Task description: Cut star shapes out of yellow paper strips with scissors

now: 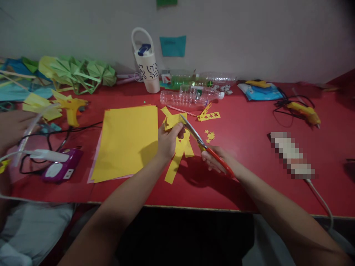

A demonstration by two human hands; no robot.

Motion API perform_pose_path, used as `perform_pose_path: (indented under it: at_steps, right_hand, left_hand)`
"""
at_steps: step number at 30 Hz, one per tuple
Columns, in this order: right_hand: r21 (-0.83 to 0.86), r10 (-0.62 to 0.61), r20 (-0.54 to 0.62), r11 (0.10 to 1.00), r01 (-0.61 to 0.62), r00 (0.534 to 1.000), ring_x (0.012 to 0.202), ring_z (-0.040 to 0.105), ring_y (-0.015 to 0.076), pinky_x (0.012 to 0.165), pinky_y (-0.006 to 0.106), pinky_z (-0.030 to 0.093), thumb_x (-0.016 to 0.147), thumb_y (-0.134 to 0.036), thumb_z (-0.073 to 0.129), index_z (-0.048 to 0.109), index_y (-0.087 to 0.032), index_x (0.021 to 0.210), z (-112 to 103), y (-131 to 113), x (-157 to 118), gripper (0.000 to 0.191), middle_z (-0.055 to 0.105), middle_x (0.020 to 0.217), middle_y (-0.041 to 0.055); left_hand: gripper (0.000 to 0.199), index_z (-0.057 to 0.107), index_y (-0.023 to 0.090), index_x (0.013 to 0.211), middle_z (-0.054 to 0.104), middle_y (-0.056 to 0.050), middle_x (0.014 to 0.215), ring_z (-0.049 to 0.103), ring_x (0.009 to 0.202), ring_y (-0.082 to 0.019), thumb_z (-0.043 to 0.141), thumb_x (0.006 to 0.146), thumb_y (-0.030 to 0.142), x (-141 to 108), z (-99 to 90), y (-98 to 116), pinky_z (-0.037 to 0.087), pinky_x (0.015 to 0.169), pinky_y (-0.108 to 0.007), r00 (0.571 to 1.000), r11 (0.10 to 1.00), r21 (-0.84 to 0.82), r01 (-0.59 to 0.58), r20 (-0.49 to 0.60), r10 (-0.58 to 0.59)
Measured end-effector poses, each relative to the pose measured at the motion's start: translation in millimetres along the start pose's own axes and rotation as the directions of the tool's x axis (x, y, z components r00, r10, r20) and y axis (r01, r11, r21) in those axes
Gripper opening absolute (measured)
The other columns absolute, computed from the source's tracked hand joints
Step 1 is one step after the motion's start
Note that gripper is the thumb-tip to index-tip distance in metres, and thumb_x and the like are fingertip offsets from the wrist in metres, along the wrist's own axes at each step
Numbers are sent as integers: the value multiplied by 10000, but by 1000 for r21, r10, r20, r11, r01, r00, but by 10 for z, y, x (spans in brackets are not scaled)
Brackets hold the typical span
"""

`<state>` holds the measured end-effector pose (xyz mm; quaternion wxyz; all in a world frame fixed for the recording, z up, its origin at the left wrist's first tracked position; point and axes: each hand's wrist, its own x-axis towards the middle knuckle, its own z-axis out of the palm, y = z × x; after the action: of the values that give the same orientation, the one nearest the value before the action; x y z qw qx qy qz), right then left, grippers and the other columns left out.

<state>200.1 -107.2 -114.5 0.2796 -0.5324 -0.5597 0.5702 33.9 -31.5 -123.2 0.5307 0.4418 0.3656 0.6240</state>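
Observation:
Between the thumb and fingers of my left hand [168, 142] is a piece of yellow paper [174, 121]. My right hand [217, 159] is closed around the red handles of a pair of scissors [198, 137]. The scissor blades reach up and left, their tips at the paper's right side. Whether the blades are biting into the paper I cannot tell. Below my left hand lie yellow paper strips [174, 166] on the red table. Small yellow paper stars [210, 135] rest right of the blades. Behind them is a strip with star-shaped holes [209, 116].
Left of my hands lies a stack of yellow paper [127, 140]. Plastic bottles [188, 96] and a white tumbler [148, 70] are at the back. Glue guns [305, 112] sit on both sides. A purple power strip [62, 166] and another person's hand [13, 127] are far left.

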Motion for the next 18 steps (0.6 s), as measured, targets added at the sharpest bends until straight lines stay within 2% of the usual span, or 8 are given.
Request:
perform_pose_path:
  at_steps: [18]
  right_hand:
    - [-8,22,4,1000,-22,1000,339,333,54,439,253,455,797,-659,619,444,-222,661,-5,-26,-11,490,354,438,-113]
  left_hand:
    - [179,593,180,576,564,37,483,499,440,-60,632,749,199,-3,11,6,415,447,-197,1000,1000,-8,18,-9,-18]
